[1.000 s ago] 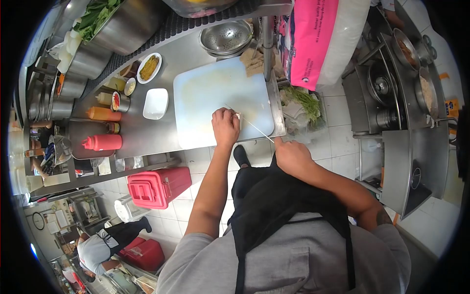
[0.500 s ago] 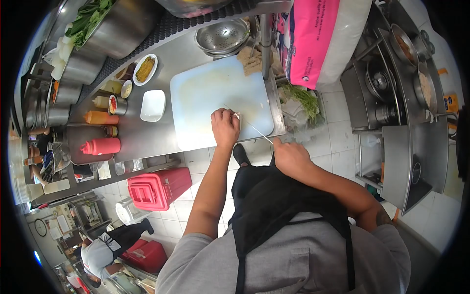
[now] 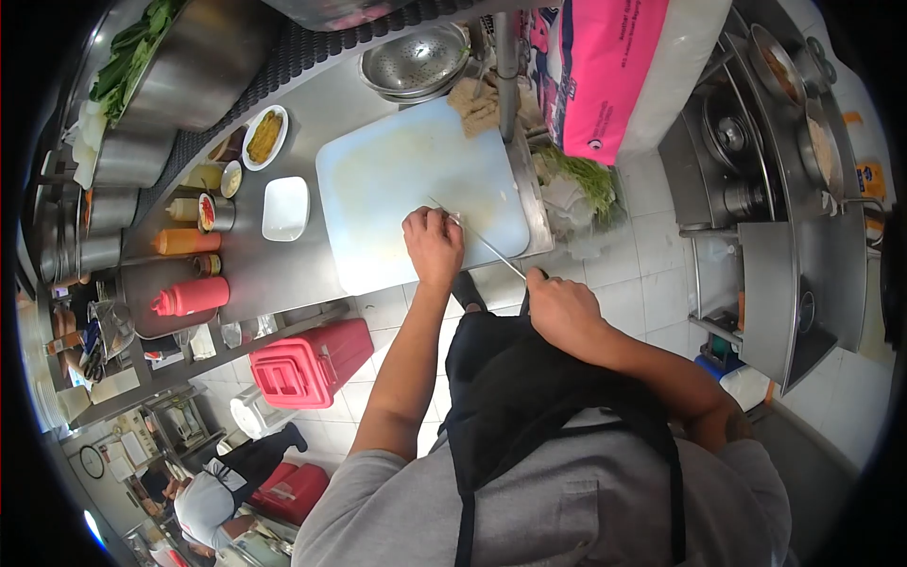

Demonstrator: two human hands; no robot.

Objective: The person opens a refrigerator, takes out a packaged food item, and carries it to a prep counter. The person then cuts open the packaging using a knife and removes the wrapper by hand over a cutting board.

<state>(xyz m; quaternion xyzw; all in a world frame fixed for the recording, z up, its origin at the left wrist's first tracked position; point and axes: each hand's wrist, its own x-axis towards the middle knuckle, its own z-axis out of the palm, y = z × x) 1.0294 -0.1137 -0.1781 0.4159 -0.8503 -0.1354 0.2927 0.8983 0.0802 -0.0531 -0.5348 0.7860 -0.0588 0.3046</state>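
A thin-bladed knife (image 3: 493,249) lies slantwise across the near edge of the white cutting board (image 3: 387,170), its handle in my right hand (image 3: 567,312). My left hand (image 3: 434,248) rests on the board near its front edge, fingers curled over a small pale piece of food (image 3: 455,219) beside the blade. Most of that piece is hidden by my fingers. A white square bowl (image 3: 285,209) stands left of the board, with an oval dish of yellow food (image 3: 265,138) behind it.
Metal colanders (image 3: 414,64) and a brown cloth (image 3: 475,106) are at the board's back. Bottles (image 3: 194,297) line the left. Greens in a bag (image 3: 586,189) hang low at the right. A red bin (image 3: 312,364) is on the floor; another person (image 3: 210,501) is at lower left.
The whole view has turned and shifted slightly, so the board and dishes appear farther left. Both hands keep their hold, with the knife in nearly the same place.
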